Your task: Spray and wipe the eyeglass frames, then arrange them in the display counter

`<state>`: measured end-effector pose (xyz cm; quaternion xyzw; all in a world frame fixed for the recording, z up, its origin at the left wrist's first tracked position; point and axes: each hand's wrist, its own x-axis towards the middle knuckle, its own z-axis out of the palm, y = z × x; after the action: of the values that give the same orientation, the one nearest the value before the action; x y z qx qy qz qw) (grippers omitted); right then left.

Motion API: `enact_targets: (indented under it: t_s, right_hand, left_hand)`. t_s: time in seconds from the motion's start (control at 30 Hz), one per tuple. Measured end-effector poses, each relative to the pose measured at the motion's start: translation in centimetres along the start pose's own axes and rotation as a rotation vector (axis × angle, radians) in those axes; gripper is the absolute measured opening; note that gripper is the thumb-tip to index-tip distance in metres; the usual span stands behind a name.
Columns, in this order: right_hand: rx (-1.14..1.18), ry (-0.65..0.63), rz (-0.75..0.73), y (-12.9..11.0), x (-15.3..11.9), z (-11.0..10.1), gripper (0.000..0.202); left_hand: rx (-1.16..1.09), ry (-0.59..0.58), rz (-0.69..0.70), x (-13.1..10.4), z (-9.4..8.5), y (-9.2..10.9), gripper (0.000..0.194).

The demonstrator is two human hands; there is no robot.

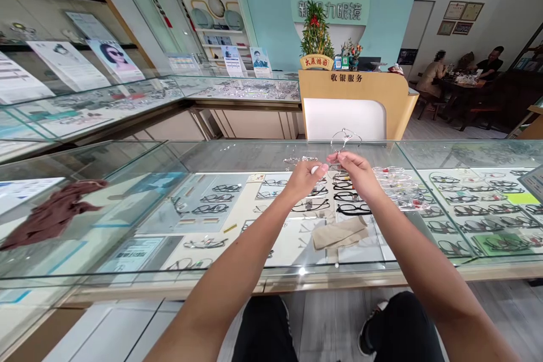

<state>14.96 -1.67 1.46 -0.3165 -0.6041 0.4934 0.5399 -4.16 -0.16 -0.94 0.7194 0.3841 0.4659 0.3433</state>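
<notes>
Over the glass display counter, my right hand (356, 172) pinches a thin-framed pair of glasses (345, 137), whose lenses stand up above the fingertips. My left hand (304, 180) is closed beside it, with a small white object (314, 169) between thumb and fingers; the hands nearly touch. More clear glasses (401, 186) lie in a cluster on the glass to the right of my right hand. Dark-framed glasses (352, 203) show below my hands. A folded beige cloth (340, 233) rests on the counter between my forearms.
A brown cloth (55, 209) lies on the counter at the left. Further display cases (250, 90) stand behind, next to a wooden cashier desk (399, 102). People (432, 76) sit at a table at the back right.
</notes>
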Motion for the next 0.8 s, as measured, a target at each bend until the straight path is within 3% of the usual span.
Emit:
enact_targets:
  t_s: [0.2,0.27,0.43,0.53,0.67,0.73,0.8]
  right_hand:
    - [-0.039,-0.049,0.004,-0.4,-0.3,0.1,0.049]
    - [-0.064,-0.112,0.006,-0.5,-0.4,0.1,0.049]
    - [-0.146,-0.245,0.005,-0.6,-0.7,0.4,0.05]
    - [-0.146,-0.225,0.007,-0.6,-0.6,0.3,0.049]
    - [-0.098,-0.185,0.029,-0.6,-0.5,-0.2,0.046]
    - [-0.088,-0.178,0.042,-0.4,-0.3,-0.4,0.046]
    - [-0.083,-0.176,0.048,-0.2,-0.2,-0.6,0.047]
  left_hand:
    - [-0.304,0.17,-0.094,1.0,-1.4,1.3,0.079]
    - [-0.303,0.217,-0.09,0.9,-1.7,1.5,0.078]
    - [-0.04,0.261,0.026,0.5,-1.6,1.3,0.071]
    - [-0.288,0.296,-0.04,1.0,-2.2,1.1,0.078]
    - [-0.577,0.526,-0.13,2.3,-4.5,-0.5,0.075]
    - [-0.557,0.678,-0.199,2.7,-5.8,-2.1,0.062]
    - [-0.387,0.792,-0.306,2.7,-7.0,-4.0,0.041]
